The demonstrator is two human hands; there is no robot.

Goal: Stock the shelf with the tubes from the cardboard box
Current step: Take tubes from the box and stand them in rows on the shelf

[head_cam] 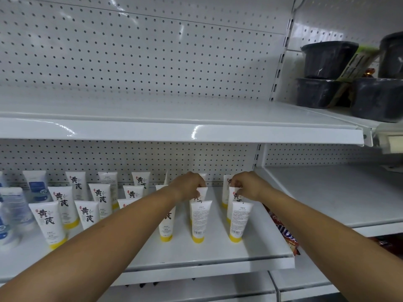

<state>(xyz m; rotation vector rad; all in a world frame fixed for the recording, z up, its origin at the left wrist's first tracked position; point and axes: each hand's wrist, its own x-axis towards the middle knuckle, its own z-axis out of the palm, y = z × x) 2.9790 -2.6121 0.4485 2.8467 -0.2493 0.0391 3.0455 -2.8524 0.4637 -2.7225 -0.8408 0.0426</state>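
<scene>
Several white tubes with yellow caps stand cap-down in rows on the white shelf [218, 251]. My left hand [187, 185] pinches the top edge of a tube [199, 196] in the second row from the front. My right hand [248, 185] pinches the top of another tube [234, 198] further right. In front of them stand two tubes with their back labels toward me, one [199, 221] under my left hand and one [238, 221] under my right. The cardboard box is out of view.
Blue-and-white tubes [13, 205] stand at the shelf's left end. A red snack packet [283, 229] lies along the shelf's right edge. Dark plastic containers [327, 75] are stacked on the upper right shelf. The upper shelf [174, 127] overhangs the tubes.
</scene>
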